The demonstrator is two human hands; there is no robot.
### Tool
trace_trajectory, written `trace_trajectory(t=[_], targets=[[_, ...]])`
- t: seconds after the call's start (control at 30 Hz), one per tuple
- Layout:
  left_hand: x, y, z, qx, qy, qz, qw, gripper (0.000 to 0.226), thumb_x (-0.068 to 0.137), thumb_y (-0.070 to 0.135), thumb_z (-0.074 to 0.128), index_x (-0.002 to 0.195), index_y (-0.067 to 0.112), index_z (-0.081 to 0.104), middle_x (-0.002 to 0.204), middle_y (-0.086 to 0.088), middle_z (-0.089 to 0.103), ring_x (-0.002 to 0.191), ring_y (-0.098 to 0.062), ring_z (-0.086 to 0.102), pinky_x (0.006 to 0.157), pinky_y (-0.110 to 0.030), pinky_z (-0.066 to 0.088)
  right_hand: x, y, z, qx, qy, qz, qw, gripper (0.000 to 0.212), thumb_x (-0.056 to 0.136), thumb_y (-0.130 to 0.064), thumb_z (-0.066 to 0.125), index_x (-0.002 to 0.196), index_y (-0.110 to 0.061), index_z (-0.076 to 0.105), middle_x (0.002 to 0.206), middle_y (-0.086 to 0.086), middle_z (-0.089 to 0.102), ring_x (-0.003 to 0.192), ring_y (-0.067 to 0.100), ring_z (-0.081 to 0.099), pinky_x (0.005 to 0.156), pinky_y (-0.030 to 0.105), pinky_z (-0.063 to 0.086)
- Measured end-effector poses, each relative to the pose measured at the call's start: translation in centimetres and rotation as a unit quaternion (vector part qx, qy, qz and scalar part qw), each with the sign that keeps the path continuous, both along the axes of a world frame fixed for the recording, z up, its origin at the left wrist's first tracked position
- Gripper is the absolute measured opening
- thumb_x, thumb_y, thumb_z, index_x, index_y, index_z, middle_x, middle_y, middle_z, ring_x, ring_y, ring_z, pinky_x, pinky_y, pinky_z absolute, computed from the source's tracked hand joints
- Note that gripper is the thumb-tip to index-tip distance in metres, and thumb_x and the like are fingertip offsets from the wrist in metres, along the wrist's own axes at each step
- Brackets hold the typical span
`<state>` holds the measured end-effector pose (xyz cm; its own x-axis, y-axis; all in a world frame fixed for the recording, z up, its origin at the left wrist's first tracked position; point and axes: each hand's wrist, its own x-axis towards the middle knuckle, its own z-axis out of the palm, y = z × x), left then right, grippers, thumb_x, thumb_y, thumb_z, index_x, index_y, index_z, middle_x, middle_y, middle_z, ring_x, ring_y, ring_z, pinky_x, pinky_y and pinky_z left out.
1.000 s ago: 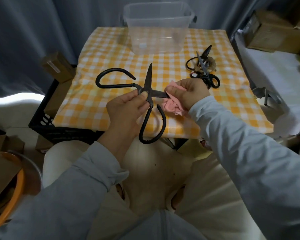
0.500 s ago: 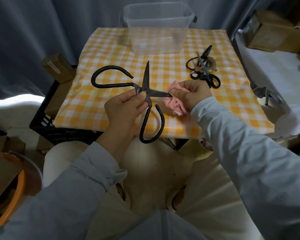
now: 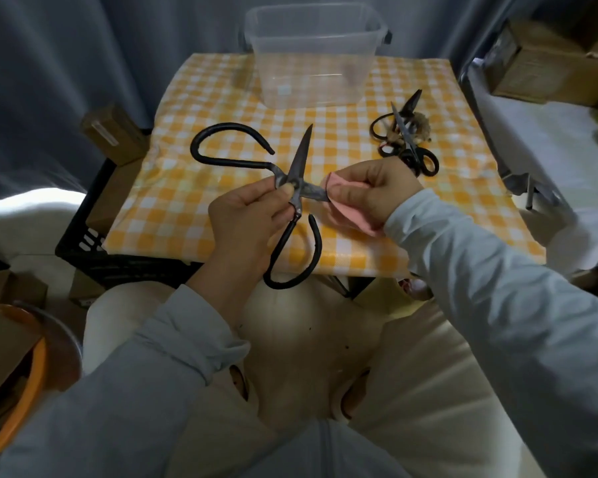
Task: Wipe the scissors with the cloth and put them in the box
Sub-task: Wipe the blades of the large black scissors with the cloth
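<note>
Large black scissors (image 3: 301, 157) are held spread open above the near edge of the checked table. My left hand (image 3: 246, 215) pinches them at the pivot. One blade points up and away; the other points right into a pink cloth (image 3: 353, 212). My right hand (image 3: 377, 191) grips that cloth and pinches it round the blade's tip. A clear plastic box (image 3: 311, 53) stands at the table's far edge, with nothing visible inside.
The yellow-and-white checked table (image 3: 187, 188) carries a pile of several smaller black scissors (image 3: 408, 139) at the right, behind my right hand. Cardboard boxes (image 3: 546, 63) sit at the far right, a black crate (image 3: 83, 243) at the left, an orange-rimmed bin (image 3: 18, 391) at lower left.
The cloth in my right hand has slid outward along the blade toward its tip, and the scissors have shifted slightly left in my left hand.
</note>
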<state>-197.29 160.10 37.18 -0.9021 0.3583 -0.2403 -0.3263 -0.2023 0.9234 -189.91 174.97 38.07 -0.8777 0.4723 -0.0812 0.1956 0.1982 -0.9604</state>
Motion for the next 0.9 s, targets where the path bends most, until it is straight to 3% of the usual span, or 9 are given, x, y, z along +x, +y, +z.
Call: trace_trajectory(t=[0.1, 0.17, 0.3, 0.37, 0.43, 0.5, 0.63, 0.8, 0.9], targets=[[0.3, 0.0, 0.0, -0.002, -0.019, 0.003, 1.000, 0.025, 0.081, -0.001, 0.069, 0.106, -0.003, 0.066, 0.083, -0.007, 0.071, 0.071, -0.013, 0.071, 0.061, -0.017, 0.055, -0.4, -0.7, -0.5, -0.064, 0.028, -0.062, 0.996, 0.007, 0.084, 0.000, 0.062, 0.078, -0.002, 0.066, 0.056, 0.011, 0.062, 0.047, 0.024, 0.061, 0.046, 0.029, 0.054], [0.4, 0.0, 0.0, -0.001, -0.025, 0.004, 1.000, 0.027, 0.081, -0.002, 0.068, 0.108, -0.004, 0.065, 0.085, -0.010, 0.070, 0.072, -0.014, 0.070, 0.062, -0.017, 0.056, -1.1, -0.5, -1.0, -0.061, 0.025, -0.107, 0.992, 0.009, 0.086, -0.003, 0.061, 0.079, -0.002, 0.066, 0.064, 0.014, 0.061, 0.053, 0.028, 0.060, 0.047, 0.031, 0.055], [0.3, -0.1, -0.1, -0.008, -0.009, -0.002, 1.000, 0.026, 0.082, 0.000, 0.068, 0.107, -0.003, 0.067, 0.087, -0.010, 0.072, 0.072, -0.014, 0.071, 0.063, -0.017, 0.055, -1.5, 0.7, -1.0, 0.165, 0.044, -0.119, 0.978, 0.019, 0.088, -0.028, 0.060, 0.092, -0.015, 0.073, 0.085, 0.003, 0.069, 0.082, 0.022, 0.065, 0.079, 0.040, 0.055], [0.3, -0.1, -0.1, -0.007, -0.007, -0.006, 1.000, 0.019, 0.081, -0.001, 0.069, 0.100, 0.000, 0.069, 0.080, -0.006, 0.073, 0.071, -0.013, 0.071, 0.063, -0.017, 0.055, -1.3, -0.1, -0.5, 0.268, 0.069, -0.058, 0.959, 0.022, 0.087, -0.028, 0.062, 0.102, -0.016, 0.072, 0.093, 0.003, 0.062, 0.089, 0.015, 0.056, 0.086, 0.026, 0.047], [0.4, 0.1, -0.1, -0.002, -0.013, -0.010, 1.000, 0.012, 0.081, -0.001, 0.069, 0.091, 0.005, 0.070, 0.073, -0.002, 0.073, 0.070, -0.013, 0.071, 0.062, -0.017, 0.055, -1.3, -1.3, -0.3, 0.367, 0.092, 0.016, 0.925, 0.028, 0.085, -0.025, 0.064, 0.110, -0.013, 0.069, 0.094, 0.004, 0.050, 0.089, 0.013, 0.047, 0.080, 0.010, 0.036], [0.5, 0.2, -0.2, -0.005, -0.014, -0.010, 1.000, 0.011, 0.081, -0.001, 0.069, 0.086, 0.008, 0.071, 0.073, -0.002, 0.073, 0.072, -0.014, 0.071, 0.062, -0.018, 0.055, -1.5, -1.6, -0.5, 0.405, 0.102, 0.025, 0.908, 0.032, 0.084, -0.023, 0.064, 0.113, -0.010, 0.067, 0.095, 0.007, 0.052, 0.088, 0.017, 0.050, 0.077, 0.015, 0.037], [0.7, 0.2, -0.1, -0.017, -0.012, -0.023, 1.000, 0.011, 0.083, -0.002, 0.067, 0.090, 0.006, 0.069, 0.082, -0.008, 0.071, 0.074, -0.015, 0.071, 0.066, -0.020, 0.057, -2.4, -1.1, 0.6, 0.355, 0.110, -0.072, 0.925, 0.021, 0.081, -0.028, 0.069, 0.094, -0.012, 0.067, 0.095, 0.002, 0.060, 0.088, 0.016, 0.056, 0.077, 0.027, 0.045], [0.5, 0.5, 0.3, -0.013, -0.024, -0.018, 0.999, 0.016, 0.082, -0.005, 0.065, 0.097, -0.001, 0.068, 0.085, -0.014, 0.070, 0.080, -0.022, 0.071, 0.069, -0.025, 0.059, -2.5, -2.5, -1.0, 0.451, 0.128, 0.036, 0.882, 0.028, 0.084, -0.029, 0.059, 0.088, -0.005, 0.075, 0.090, 0.015, 0.065, 0.087, 0.035, 0.058, 0.074, 0.036, 0.047], [0.0, 0.3, 0.0, -0.020, -0.029, -0.019, 0.999, 0.015, 0.083, -0.005, 0.065, 0.097, -0.002, 0.068, 0.087, -0.016, 0.070, 0.076, -0.021, 0.071, 0.064, -0.022, 0.057, -2.2, -2.0, -1.5, 0.452, 0.151, 0.071, 0.876, 0.026, 0.083, -0.026, 0.059, 0.090, -0.007, 0.075, 0.088, 0.015, 0.065, 0.082, 0.035, 0.060, 0.071, 0.037, 0.050]])
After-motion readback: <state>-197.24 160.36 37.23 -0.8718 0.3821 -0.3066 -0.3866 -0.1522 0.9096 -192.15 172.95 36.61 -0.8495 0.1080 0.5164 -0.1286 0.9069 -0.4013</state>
